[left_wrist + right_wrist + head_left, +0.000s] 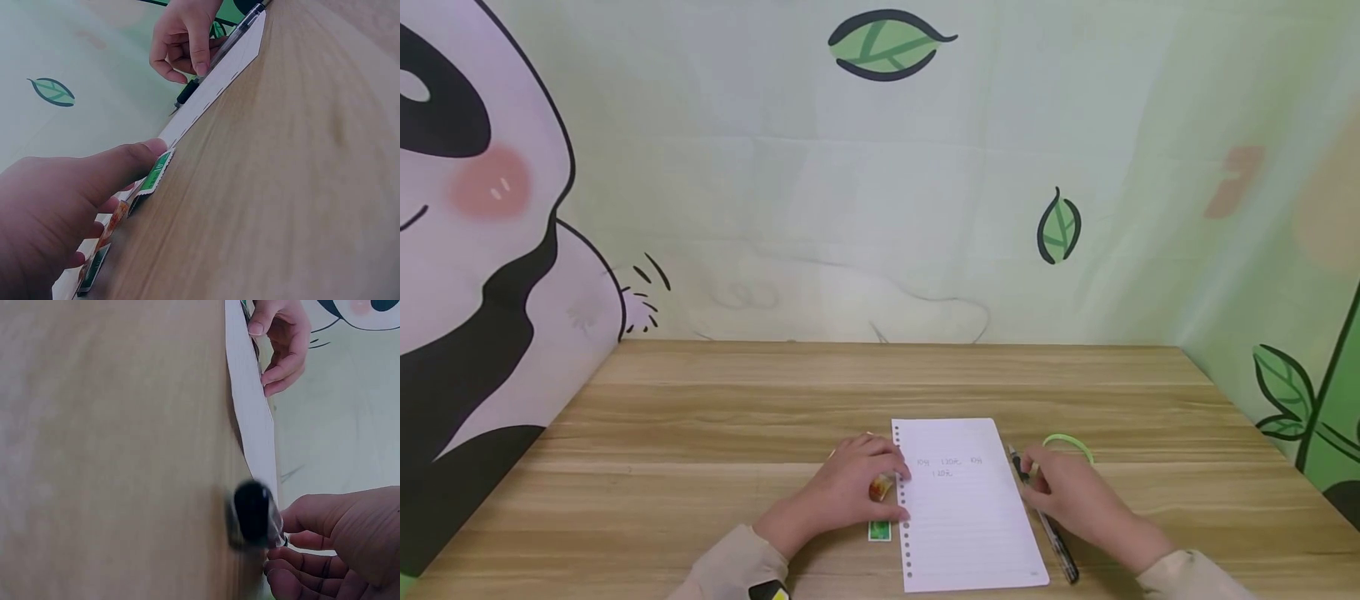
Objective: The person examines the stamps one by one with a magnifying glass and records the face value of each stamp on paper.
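A loose sheet of lined paper (pixel 962 517) lies on the table, with punched holes down its left side and two short handwritten lines near its top. My left hand (pixel 850 483) rests at that holed edge, thumb and fingertips touching it. Under and beside this hand are several small stamp-like pieces, among them a green one (pixel 156 172) by the thumb and an orange one (pixel 112 222); the palm partly hides them. Along the sheet's right side, my right hand (pixel 1071 492) pinches a black-and-clear pen (pixel 1057 546), whose tip points away from me.
A bright green band (pixel 1071 440) curves out from behind my right hand. The wooden table (pixel 700 400) reaches back to a printed backdrop (pixel 880 208) with a panda and leaves, which also closes off both sides.
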A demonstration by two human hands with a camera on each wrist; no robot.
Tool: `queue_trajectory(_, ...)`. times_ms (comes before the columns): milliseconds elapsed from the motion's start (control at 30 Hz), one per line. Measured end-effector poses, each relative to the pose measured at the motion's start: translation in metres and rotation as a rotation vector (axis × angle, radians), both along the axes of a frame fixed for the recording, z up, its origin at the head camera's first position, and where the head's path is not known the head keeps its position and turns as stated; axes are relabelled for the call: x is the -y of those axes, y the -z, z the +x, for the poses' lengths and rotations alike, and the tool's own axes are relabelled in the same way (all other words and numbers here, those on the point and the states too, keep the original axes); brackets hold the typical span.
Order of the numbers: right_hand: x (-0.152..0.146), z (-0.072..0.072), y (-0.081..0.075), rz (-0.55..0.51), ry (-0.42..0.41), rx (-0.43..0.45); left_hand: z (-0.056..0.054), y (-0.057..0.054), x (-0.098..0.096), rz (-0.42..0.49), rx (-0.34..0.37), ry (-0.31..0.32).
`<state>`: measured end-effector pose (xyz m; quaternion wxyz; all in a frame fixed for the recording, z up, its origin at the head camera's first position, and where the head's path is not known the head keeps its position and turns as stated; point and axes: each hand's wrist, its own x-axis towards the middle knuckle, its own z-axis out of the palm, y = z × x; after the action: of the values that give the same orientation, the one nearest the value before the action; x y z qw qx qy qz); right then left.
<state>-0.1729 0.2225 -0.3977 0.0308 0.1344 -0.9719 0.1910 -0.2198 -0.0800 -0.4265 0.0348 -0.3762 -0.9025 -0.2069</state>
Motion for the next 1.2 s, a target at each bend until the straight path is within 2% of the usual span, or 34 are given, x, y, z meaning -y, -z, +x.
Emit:
queue_trajectory(400,0.005,0.001,0.001,0.013,-0.001,-0.012,0.000,0.000,0.001,-0.003,-0.004,-0.002)
queue_trajectory(633,0.004,0.002,-0.003,-0.019,-0.001,0.010,0.001,0.000,0.000,0.000,0.009,-0.007)
queue_trajectory(867,0.002,0.000,-0.012,0.001,-0.033,-0.065,0.001,0.000,0.000,0.007,0.010,-0.006)
queue_trajectory(1200,0.003,0.001,-0.023,-0.097,-0.029,-0.135,0.000,0.001,0.000,0.003,0.004,-0.002)
